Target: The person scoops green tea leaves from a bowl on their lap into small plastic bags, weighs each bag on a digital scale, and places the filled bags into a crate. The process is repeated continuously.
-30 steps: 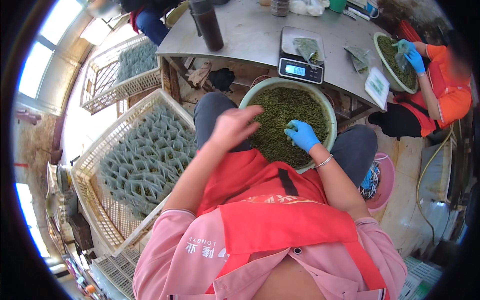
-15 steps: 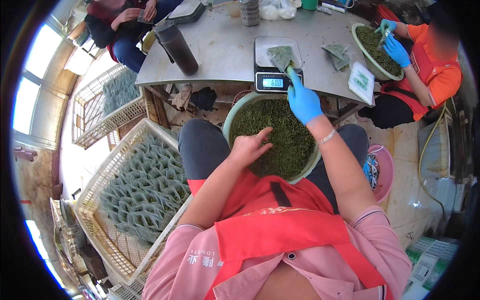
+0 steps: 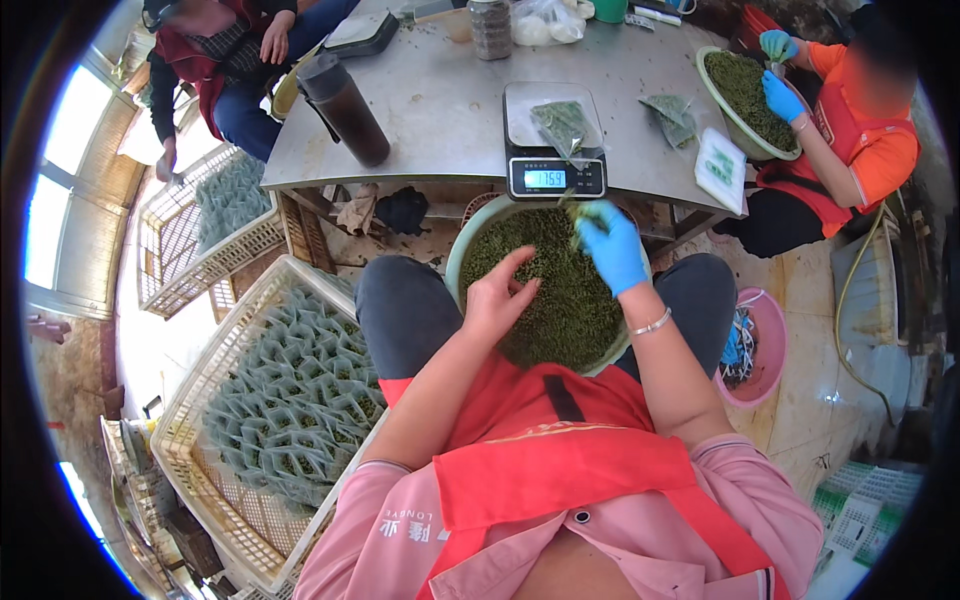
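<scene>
Atop the scale [image 3: 590, 178], a filled bag [image 3: 562, 125] lies aslant ahead of the gloved right hand [image 3: 610, 245] (pinching green bits [image 3: 574, 208]), farther from the bare, loosely spread left hand [image 3: 498, 298].

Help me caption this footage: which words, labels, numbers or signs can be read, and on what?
Scale display: lit digits, legible, but I won't copy them.
Pink shirt: white lettering, partly legible, not copied.
Red apron: faint pale lettering, too unclear to read.
White packet: green markings, too small to read.
</scene>
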Tool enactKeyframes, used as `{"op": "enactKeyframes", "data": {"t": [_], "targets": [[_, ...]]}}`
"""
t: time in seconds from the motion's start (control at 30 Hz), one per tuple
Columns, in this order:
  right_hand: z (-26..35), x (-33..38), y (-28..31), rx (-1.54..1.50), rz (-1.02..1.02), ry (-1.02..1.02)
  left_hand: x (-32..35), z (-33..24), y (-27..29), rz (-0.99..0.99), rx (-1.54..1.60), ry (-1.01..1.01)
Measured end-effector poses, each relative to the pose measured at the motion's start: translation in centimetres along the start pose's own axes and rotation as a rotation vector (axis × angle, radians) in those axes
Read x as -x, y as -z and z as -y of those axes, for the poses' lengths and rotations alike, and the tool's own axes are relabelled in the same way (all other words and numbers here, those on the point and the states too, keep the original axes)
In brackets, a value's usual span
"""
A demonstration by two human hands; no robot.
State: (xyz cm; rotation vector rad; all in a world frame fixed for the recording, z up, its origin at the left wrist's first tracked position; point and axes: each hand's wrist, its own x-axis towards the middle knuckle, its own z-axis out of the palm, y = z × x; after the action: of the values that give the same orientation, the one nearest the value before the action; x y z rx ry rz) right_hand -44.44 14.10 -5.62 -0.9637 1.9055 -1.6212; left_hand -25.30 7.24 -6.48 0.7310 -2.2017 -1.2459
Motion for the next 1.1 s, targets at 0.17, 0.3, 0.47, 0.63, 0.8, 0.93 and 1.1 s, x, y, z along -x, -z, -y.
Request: {"op": "enactKeyframes", "data": {"t": [0.17, 0.3, 0.47, 0.63, 0.8, 0.93, 1.1], "targets": [[1.2, 4.3, -1.3, 0.022, 0.399, -0.289, -0.4, -0.4, 0.1, 0.134, 0.061, 0.057], [1.1, 4.0, -1.5, -0.023, 0.372, -0.258, -0.1, 0.4, -0.3, 0.157, 0.292, 0.304], [1.5, 4.2, -1.2, -0.174, 0.431, -0.398, 0.3, 1.4, -0.3, 0.097, 0.526, 0.348], [1.0, 4.8, -0.5, -0.214, 0.484, -0.495, 0.2, 0.7, 0.1, 0.120, 0.648, 0.436], [0.5, 5.0, 1.1, -0.218, 0.389, -0.463, -0.5, 1.9, 1.4, 0.015, 0.482, 0.366], [-0.3, 4.2, 1.8, 0.392, 0.320, 0.059, -0.4, 0.7, 1.4, 0.271, -0.172, -0.011], [1.4, -1.5, 0.8, 0.266, -0.052, 0.326, -4.6, 0.0, 4.0, -0.014, -0.288, -0.192]]}}
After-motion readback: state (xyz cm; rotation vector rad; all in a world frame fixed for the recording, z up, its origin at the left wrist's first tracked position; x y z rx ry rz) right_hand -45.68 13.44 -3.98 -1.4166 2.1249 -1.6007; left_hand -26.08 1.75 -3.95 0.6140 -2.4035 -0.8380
